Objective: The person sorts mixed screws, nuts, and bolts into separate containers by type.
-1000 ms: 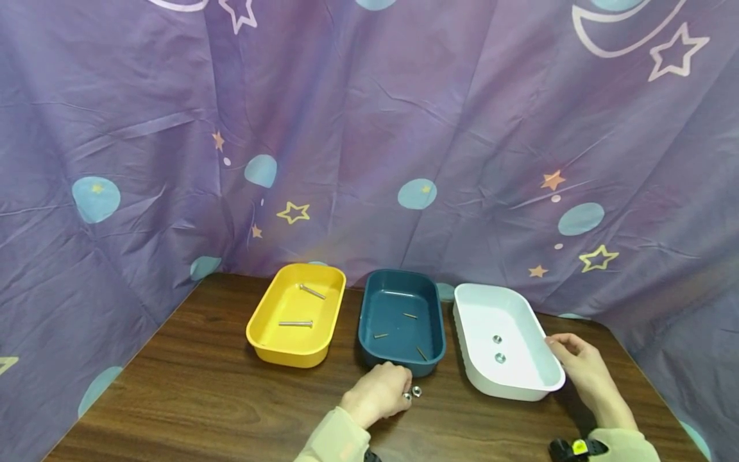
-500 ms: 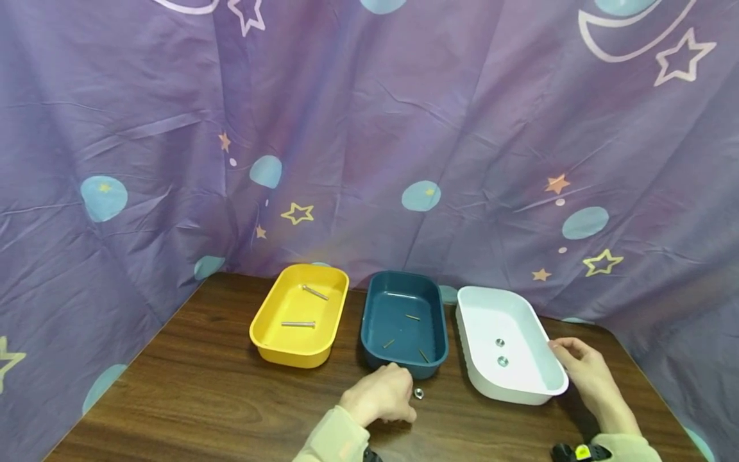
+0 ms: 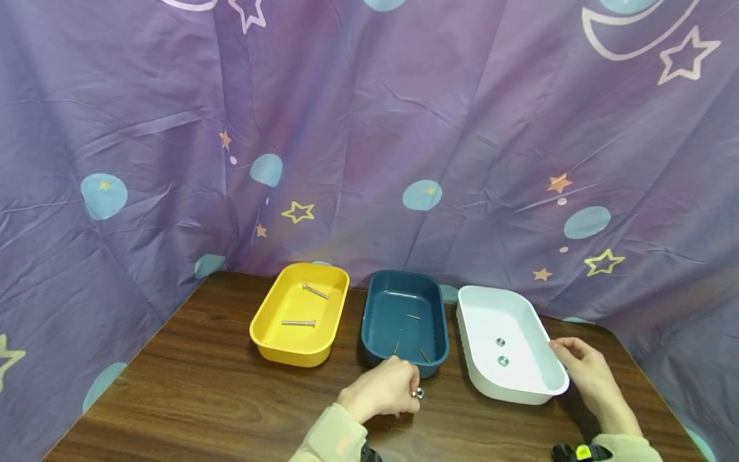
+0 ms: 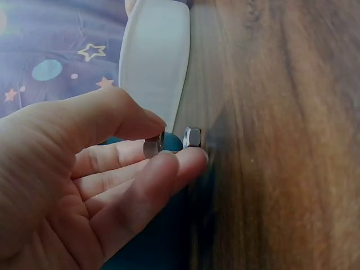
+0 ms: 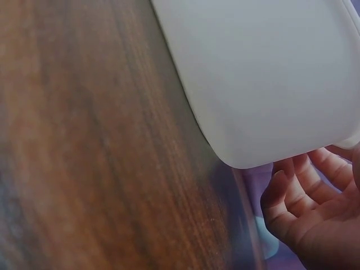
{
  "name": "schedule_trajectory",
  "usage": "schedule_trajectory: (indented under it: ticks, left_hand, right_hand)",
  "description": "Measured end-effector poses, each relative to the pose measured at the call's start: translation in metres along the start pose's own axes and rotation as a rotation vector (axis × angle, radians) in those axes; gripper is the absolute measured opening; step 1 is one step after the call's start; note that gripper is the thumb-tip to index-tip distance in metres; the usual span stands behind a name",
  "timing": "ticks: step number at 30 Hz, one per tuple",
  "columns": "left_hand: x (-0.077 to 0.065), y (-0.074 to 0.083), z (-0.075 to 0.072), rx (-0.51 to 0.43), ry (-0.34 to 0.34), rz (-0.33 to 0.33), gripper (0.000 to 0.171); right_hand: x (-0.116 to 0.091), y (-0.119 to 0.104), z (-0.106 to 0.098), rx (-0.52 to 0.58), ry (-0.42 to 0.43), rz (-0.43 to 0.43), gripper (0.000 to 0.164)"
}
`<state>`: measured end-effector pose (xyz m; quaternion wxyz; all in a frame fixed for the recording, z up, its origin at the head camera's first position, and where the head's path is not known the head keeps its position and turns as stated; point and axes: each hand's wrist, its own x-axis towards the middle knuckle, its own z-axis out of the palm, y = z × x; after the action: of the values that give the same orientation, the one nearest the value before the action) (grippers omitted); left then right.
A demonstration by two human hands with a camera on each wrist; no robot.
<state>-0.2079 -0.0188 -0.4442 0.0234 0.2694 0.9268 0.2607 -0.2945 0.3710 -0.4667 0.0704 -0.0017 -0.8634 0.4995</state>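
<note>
In the left wrist view, my left hand (image 4: 107,174) pinches a metal hex nut (image 4: 152,145) between thumb and fingers. A second hex nut (image 4: 192,137) is close to its fingertips, by the table surface. The head view has this left hand (image 3: 383,388) low in front of the blue tray (image 3: 369,346), with a nut (image 3: 419,393) at its right side. My right hand (image 3: 589,375) holds the right rim of the white tray (image 3: 514,393), where two nuts (image 3: 503,361) lie. Part of the right hand (image 5: 315,208) is cut off in the right wrist view.
Several thin brass screws (image 3: 413,316) lie in the blue tray. The yellow tray (image 3: 297,359) at left holds two long bolts (image 3: 298,323). All three trays stand in a row on the wooden table (image 3: 190,385), before a purple curtain (image 3: 369,128).
My left hand has shifted slightly right, up to the nut beside it. One brass screw in the blue tray has turned and slid right. The right hand stays on the white tray.
</note>
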Motion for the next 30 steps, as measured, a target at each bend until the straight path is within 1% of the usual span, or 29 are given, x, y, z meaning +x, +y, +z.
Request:
schedule_trajectory:
  ticks: [2, 5, 11, 17, 25, 30]
  left_hand:
    - [0.001, -0.001, 0.000, 0.020, 0.006, 0.029, 0.013]
    - [0.002, -0.001, -0.001, 0.023, 0.007, 0.052, 0.012]
    - [0.001, 0.003, -0.002, -0.025, -0.009, 0.050, 0.013]
    - [0.002, 0.004, -0.003, 0.003, -0.007, 0.066, 0.014]
    - [0.004, 0.007, -0.006, 0.025, 0.032, 0.143, 0.013]
    - [0.004, 0.010, -0.006, 0.035, 0.045, 0.161, 0.014]
  right_hand:
    - [0.000, 0.000, 0.000, -0.008, 0.002, 0.005, 0.044]
    - [0.000, 0.000, 0.000, -0.003, 0.006, -0.007, 0.043]
    - [0.000, -0.002, -0.001, 0.015, -0.002, -0.031, 0.041]
    - [-0.002, -0.002, 0.000, -0.012, -0.007, 0.009, 0.044]
    - [-0.002, -0.001, 0.000, -0.039, -0.003, -0.010, 0.043]
    - [-0.002, -0.002, 0.000, -0.038, -0.006, 0.010, 0.044]
